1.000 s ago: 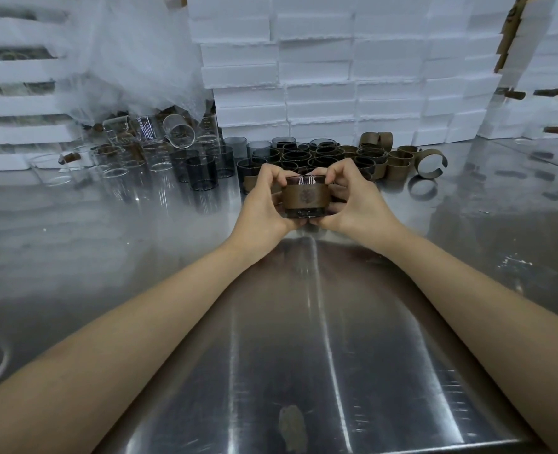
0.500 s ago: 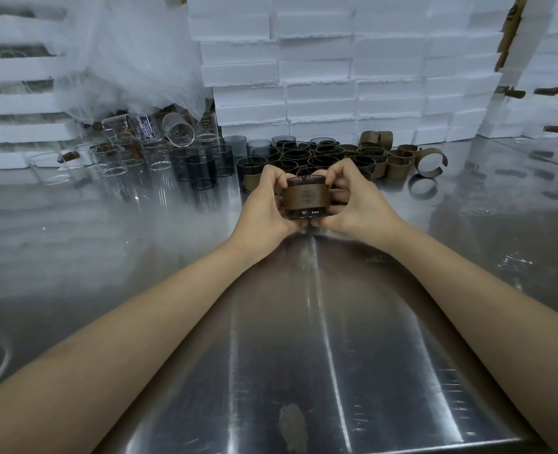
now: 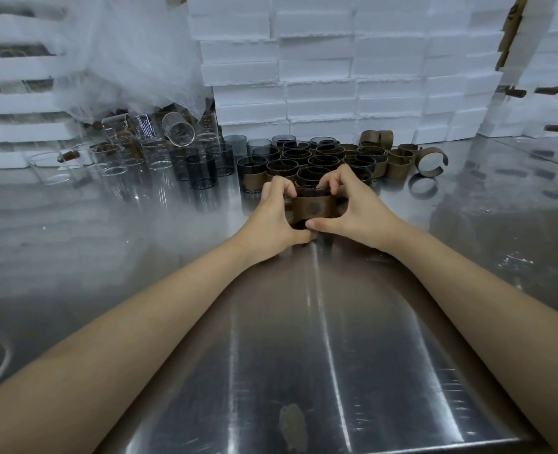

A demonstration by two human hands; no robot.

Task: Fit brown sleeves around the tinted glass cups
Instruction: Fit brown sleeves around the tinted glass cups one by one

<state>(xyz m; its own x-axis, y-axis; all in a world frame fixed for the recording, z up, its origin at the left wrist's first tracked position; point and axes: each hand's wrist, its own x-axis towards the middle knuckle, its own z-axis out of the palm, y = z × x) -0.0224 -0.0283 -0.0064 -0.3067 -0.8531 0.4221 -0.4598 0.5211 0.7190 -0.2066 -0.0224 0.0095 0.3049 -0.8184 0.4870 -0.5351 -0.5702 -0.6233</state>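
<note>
Your left hand [image 3: 272, 217], right hand [image 3: 352, 208] clasp 1 dark tinted glass cup [image 3: 312, 191] over shiny steel table [image 3: 336, 322]; brown band sleeve [image 3: 313, 207] wraps it. Step: seating sleeve. Next: level it, park beside sleeved cups [image 3: 254, 182].

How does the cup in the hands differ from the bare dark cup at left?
The held cup wears a brown sleeve; the bare cup has none. Left hand and right hand grip the held cup; the bare cup stands untouched. Both are tinted glass.
</note>
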